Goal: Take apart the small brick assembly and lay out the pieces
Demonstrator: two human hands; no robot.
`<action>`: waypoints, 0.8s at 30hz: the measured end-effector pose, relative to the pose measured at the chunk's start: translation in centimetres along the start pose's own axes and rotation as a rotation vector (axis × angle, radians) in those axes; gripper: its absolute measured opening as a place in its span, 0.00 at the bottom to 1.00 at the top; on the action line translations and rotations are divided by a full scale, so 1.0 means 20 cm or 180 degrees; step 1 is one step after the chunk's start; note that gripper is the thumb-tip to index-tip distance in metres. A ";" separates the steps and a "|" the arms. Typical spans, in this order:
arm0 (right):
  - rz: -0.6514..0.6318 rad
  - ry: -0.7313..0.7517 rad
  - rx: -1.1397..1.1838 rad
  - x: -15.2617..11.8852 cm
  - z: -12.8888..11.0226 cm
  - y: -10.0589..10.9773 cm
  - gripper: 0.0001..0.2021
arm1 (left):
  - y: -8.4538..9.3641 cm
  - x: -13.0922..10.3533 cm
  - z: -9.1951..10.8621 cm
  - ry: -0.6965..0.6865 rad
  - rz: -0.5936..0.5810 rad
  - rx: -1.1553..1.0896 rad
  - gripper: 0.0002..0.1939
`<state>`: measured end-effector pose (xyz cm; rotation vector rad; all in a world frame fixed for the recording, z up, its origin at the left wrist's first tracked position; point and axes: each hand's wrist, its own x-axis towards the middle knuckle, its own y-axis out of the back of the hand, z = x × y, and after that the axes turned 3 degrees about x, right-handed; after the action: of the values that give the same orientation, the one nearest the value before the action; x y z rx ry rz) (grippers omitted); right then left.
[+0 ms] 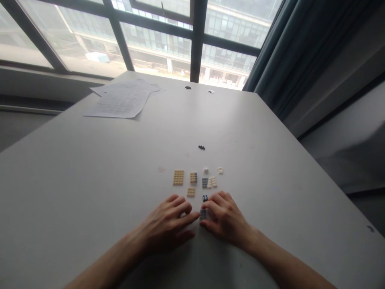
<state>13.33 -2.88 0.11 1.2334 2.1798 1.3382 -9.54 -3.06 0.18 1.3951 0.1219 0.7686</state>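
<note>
1. The grey block (203,215) lies on the worktop (144,152), between the hands, its long axis seemingly running away from the person.
2. It appears to be pinched by the fingers of the right hand (224,214), thumb at the near end, forefinger at the far end.
3. The fingers of the left hand (171,220) are loosely spread; its forefinger is pointed at the block's left side, contact being unclear.
4. The dark block (205,198) is placed just beyond, beside the right fingers.

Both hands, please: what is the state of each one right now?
Left hand: open, holding nothing visible, index fingertip at the gray building brick.
Right hand: closed on the gray building brick, between thumb and index finger.
</note>
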 end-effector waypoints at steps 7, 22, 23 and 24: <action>0.0117 -0.0151 0.0106 -0.03 0.04 0.01 0.14 | -0.02 -0.01 0.00 0.0049 -0.0110 -0.0015 0.12; 0.0312 -0.0182 0.0046 -0.02 0.05 0.00 0.10 | -0.06 0.03 0.03 0.0223 -0.0319 0.0135 0.17; 0.0330 -0.0205 0.0041 -0.02 0.05 0.00 0.10 | -0.06 0.03 0.03 0.0252 -0.0334 0.0158 0.18; 0.0340 -0.0226 0.0040 -0.02 0.05 0.00 0.10 | -0.06 0.03 0.03 0.0271 -0.0336 0.0179 0.18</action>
<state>14.18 -2.58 -0.44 1.3981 2.1036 1.3016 -8.24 -3.18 -0.58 1.3979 0.2832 0.7415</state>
